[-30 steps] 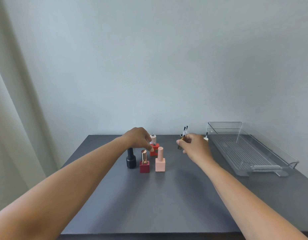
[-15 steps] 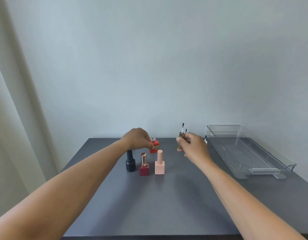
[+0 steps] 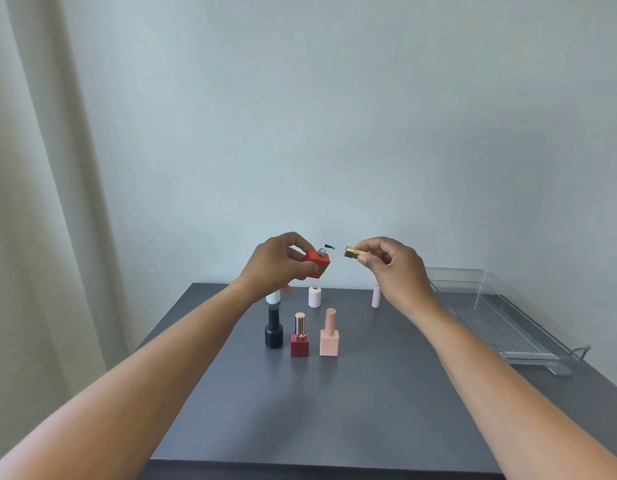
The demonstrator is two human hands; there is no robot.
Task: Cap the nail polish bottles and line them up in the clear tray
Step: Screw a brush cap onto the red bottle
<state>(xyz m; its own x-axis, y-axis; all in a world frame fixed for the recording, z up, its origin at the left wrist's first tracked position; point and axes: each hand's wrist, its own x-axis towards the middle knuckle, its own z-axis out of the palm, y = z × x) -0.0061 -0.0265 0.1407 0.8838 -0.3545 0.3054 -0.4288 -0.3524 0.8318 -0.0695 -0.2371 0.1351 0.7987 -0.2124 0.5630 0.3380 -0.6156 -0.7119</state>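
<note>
On table (image 3: 334, 410), three capped bottles (image 3: 329, 336) (perhaps two uncapped (image 3: 315, 297))

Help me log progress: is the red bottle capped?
Uncapped: the red bottle in the left hand shows a bare neck; the right hand holds the gold cap apart.

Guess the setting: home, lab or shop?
Likely a plain room set up for a tabletop demo, home or studio; cannot tell which. Cues: a grey table against a blank wall, a curtain at left, and polish bottles with a clear tray laid out.
</note>
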